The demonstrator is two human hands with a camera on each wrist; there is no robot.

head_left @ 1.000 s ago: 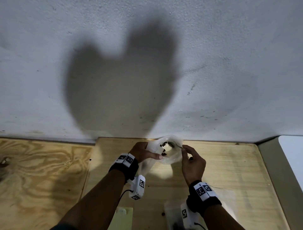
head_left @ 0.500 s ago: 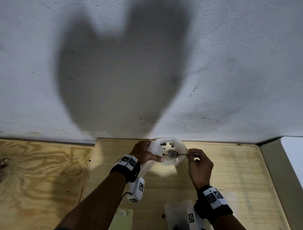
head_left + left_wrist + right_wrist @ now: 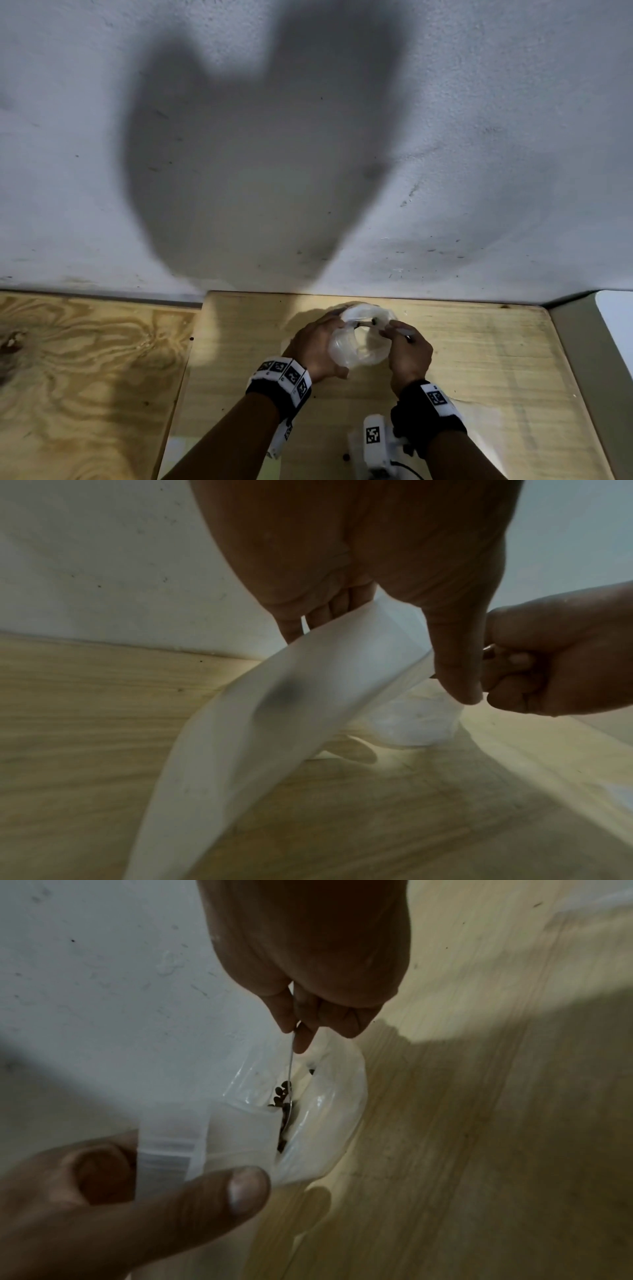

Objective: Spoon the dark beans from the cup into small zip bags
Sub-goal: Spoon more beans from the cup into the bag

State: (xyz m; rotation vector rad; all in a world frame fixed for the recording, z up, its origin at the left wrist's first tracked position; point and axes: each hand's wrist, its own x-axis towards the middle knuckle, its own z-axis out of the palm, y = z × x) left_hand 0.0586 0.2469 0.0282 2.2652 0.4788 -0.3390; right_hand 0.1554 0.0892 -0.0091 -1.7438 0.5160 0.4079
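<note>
Beans [image 3: 281, 1096] sit on my spoon [image 3: 290, 1066], pinched in right-hand fingers [image 3: 303, 1039], inside the zip bag [image 3: 329, 1123]; left fingers [image 3: 219, 1191] clamp its mouth.

It looked like a plain makeshift work corner, not a kitchen or lab: a bare plywood bench [image 3: 479, 359] stood pushed against a rough, scuffed white plaster wall [image 3: 479, 137], with another unfinished plywood sheet [image 3: 85, 377] alongside

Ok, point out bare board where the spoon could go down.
Bare plywood lies right of the right hand, toward the grey edge, and left of the left hand, toward the board seam. Crowded: the zip bag between both hands, and clear plastic near the right wrist.
</note>
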